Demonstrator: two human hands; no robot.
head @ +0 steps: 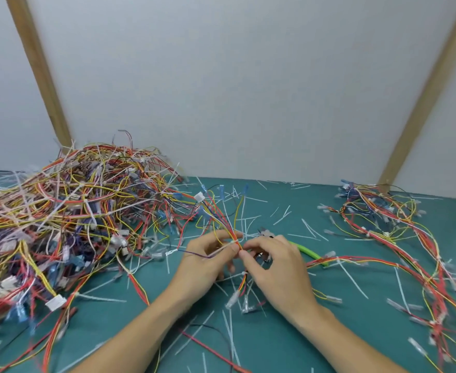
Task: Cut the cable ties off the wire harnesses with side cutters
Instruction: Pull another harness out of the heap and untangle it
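My left hand pinches a wire harness of red, yellow and orange wires at a white cable tie near the table's middle. My right hand pinches the same bundle just to the right, thumb and forefinger touching the wires. The harness fans upward to a white connector and hangs down to clear terminals. Side cutters with green handles lie on the mat behind my right hand, their jaws partly hidden by it.
A big tangled pile of harnesses fills the left side. A smaller set of harnesses sprawls on the right. Cut white tie pieces litter the green mat. A white wall with wooden posts stands behind.
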